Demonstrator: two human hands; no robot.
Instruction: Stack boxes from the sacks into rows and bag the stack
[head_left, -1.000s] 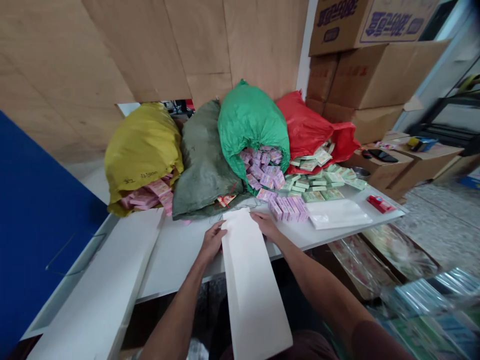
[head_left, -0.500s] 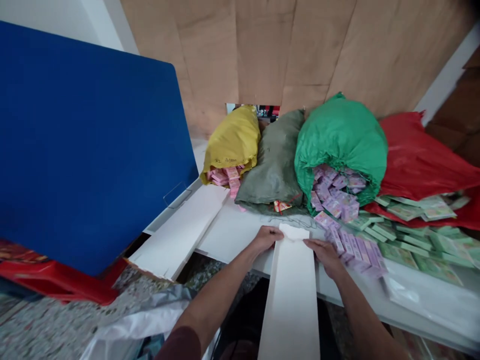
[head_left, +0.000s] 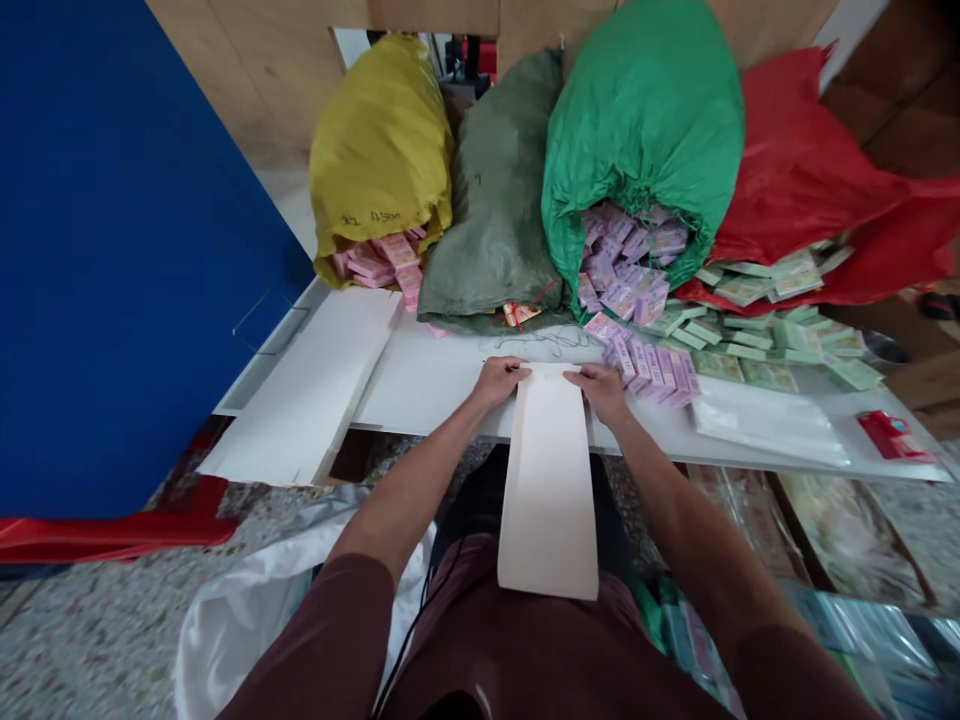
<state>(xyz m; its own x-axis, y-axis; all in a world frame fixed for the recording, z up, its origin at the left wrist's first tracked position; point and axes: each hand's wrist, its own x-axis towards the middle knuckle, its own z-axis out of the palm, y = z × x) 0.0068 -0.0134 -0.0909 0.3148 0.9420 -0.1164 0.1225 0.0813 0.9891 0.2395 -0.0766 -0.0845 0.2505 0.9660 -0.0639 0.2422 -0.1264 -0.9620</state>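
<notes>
A long white cardboard piece (head_left: 551,480) stretches from the table's front part toward my body. My left hand (head_left: 501,382) pinches its far left corner, and my right hand (head_left: 600,390) pinches the far right corner. Just beyond my right hand stands a row of small purple boxes (head_left: 656,370) on the white table (head_left: 442,385). More purple boxes spill from a green sack (head_left: 645,110). Pink boxes (head_left: 386,262) show in the mouth of a yellow sack (head_left: 382,130). A grey-green sack (head_left: 502,190) lies between the two.
White cardboard (head_left: 307,380) lies at the table's left, beside a blue panel (head_left: 127,260). On the right are a red sack (head_left: 810,180), green packets (head_left: 765,345), clear plastic bags (head_left: 772,425) and a red packet (head_left: 892,436). Boxes of plastic-wrapped items (head_left: 847,535) stand below.
The view has tipped downward and shifted right. The cardboard's far edge, torn-looking before, now appears straighter, and its near end has come into view. Both hands still hold its far corners.
</notes>
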